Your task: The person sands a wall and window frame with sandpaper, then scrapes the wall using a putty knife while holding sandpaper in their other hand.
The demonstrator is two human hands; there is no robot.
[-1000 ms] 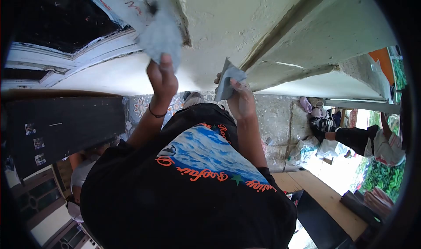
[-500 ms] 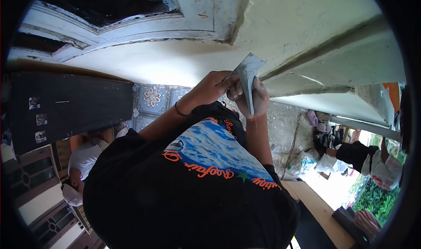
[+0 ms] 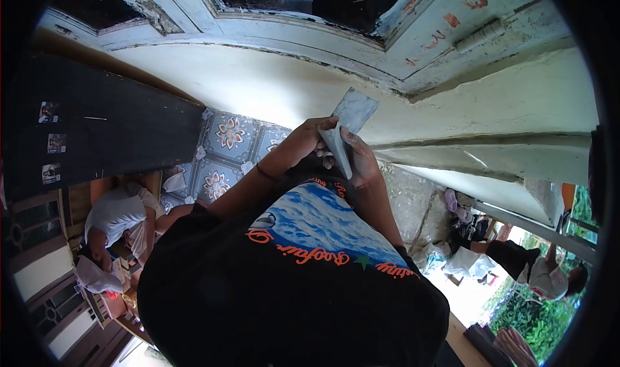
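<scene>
Both my hands are together in front of my chest, close to the wall. My left hand point(image 3: 302, 139) pinches a grey folded sheet point(image 3: 358, 110) at its left edge, a dark band round the wrist. My right hand point(image 3: 363, 160) grips the same piece from the right, its thumb pressed on the surface and its fingers dusty. The sheet's flat, whitish-smeared upper end sticks up beyond the hands, while a narrower flap tapers to a point between them. Some fingertips are hidden behind it.
A white-framed window point(image 3: 303, 28) with red-brown smears runs along the pale wall point(image 3: 258, 76). At left stands a black board point(image 3: 97, 121) over patterned floor tiles point(image 3: 229, 134); a person point(image 3: 123, 212) sits beyond. Another person point(image 3: 549, 273) stands at right near plastic bags point(image 3: 462, 260).
My view has turned, bringing more of the window and the seated person into sight. The sheet has tilted in my hands, its upper end now showing flatter and its lower flap wider.
</scene>
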